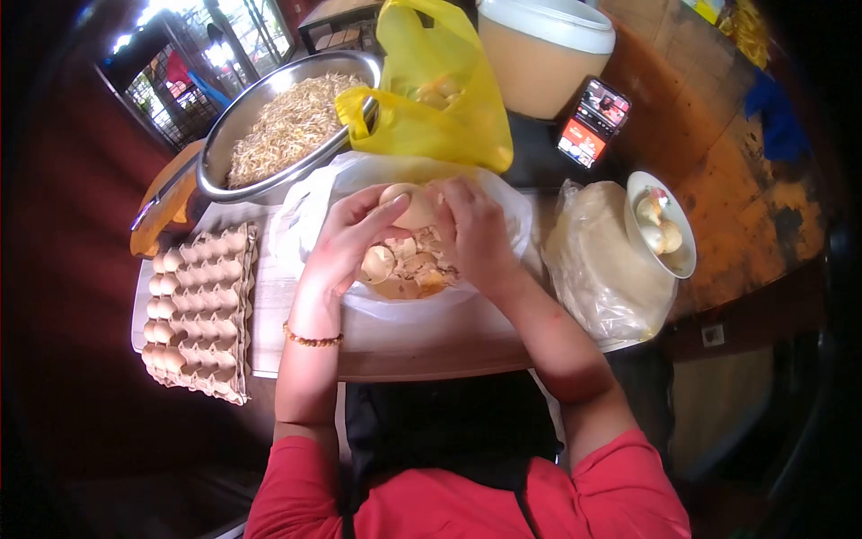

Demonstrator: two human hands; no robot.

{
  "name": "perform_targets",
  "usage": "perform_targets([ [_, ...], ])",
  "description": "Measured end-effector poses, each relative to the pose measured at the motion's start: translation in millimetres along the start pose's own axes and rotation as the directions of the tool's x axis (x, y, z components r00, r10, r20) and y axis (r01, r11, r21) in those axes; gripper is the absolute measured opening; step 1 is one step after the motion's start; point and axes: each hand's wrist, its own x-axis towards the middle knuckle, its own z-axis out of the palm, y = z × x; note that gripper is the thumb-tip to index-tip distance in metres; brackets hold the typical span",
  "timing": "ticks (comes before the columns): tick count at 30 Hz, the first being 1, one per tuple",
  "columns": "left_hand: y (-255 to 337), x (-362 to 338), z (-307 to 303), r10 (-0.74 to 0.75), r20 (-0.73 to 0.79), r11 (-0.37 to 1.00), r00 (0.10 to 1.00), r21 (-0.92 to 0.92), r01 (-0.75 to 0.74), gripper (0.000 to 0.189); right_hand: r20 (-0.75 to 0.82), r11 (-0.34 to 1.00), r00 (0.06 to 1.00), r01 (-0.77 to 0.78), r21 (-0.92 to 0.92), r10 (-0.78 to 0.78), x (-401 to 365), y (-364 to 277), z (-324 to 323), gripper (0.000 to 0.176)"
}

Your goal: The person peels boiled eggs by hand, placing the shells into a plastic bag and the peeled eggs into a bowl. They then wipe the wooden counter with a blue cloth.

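A pale brown egg [415, 212] is held up over an open white plastic bag [310, 211]. My left hand [348, 232] wraps its fingers and thumb round the egg from the left. From the right, my right hand [474, 226] has its bent fingers closed on the egg's edge, and its fingertips are partly hidden. Broken eggshells [420, 260] lie in the bag below both hands. One large rounded shell piece [378, 264] sits among them, just under my left hand.
An egg tray [208, 310] has eggs along its left side. Behind stand a metal bowl [292, 126] of dry husks, a yellow bag [449, 54] holding eggs, and a lidded bucket [539, 76]. On the right are a phone [593, 123], a clear plastic bag [597, 260] and a white bowl [673, 202].
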Motion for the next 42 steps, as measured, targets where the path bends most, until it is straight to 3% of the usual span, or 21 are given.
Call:
perform_targets([
  [4, -0.8, 1.0, 0.7, 0.003, 0.010, 1.000, 1.000, -0.025, -0.003, 0.038, -0.074, 0.999, 0.997, 0.020, -0.029, -0.023, 3.4, 2.9, 0.5, 0.012],
  [6, -3.1, 0.0, -0.1, 0.027, 0.024, 0.997, 0.999, -0.070, -0.025, 0.040, -0.017, 0.967, 0.983, -0.176, 0.183, 0.182, 3.6, -0.3, -2.0, 0.011],
  [13, -4.1, -6.3, -13.4, 0.047, 0.002, 0.980, 0.999, -0.194, -0.045, 0.039, 0.087, 0.930, 0.966, -0.259, 0.260, 0.244, 11.4, -12.9, -13.8, 0.016],
  [15, -4.9, -6.5, -15.4, 0.062, 0.005, 0.973, 0.998, -0.223, -0.059, 0.037, -0.027, 0.957, 0.999, 0.032, 0.289, -0.025, 11.5, -7.2, -7.3, 0.020],
  [18, -8.1, -4.8, -18.3, 0.045, 0.007, 0.978, 0.999, -0.203, -0.043, 0.037, -0.015, 0.965, 0.993, 0.120, 0.232, -0.120, 10.3, -3.3, -7.4, 0.016],
  [22, -7.9, -5.8, -15.9, 0.040, -0.009, 0.986, 0.999, -0.160, -0.041, 0.036, -0.026, 0.980, 0.986, 0.168, 0.103, -0.166, 8.1, -2.4, -4.1, 0.010],
  [24, -7.9, -6.3, -16.0, 0.030, -0.021, 0.991, 0.999, -0.130, -0.033, 0.036, -0.006, 0.973, 0.973, 0.230, -0.027, -0.230, 7.2, -1.1, 2.2, 0.013],
  [30, -11.3, -5.5, -17.8, 0.071, -0.076, 0.996, 0.995, 0.050, -0.068, 0.037, 0.106, 0.942, 0.954, 0.296, -0.159, -0.282, 3.0, -1.3, 9.7, 0.025],
  [42, -7.8, -5.8, -19.2, 0.097, -0.086, 0.995, 0.992, -0.023, -0.099, 0.033, 0.047, 0.947, 0.953, 0.304, -0.101, -0.301, 3.1, -3.9, 9.0, 0.028],
])
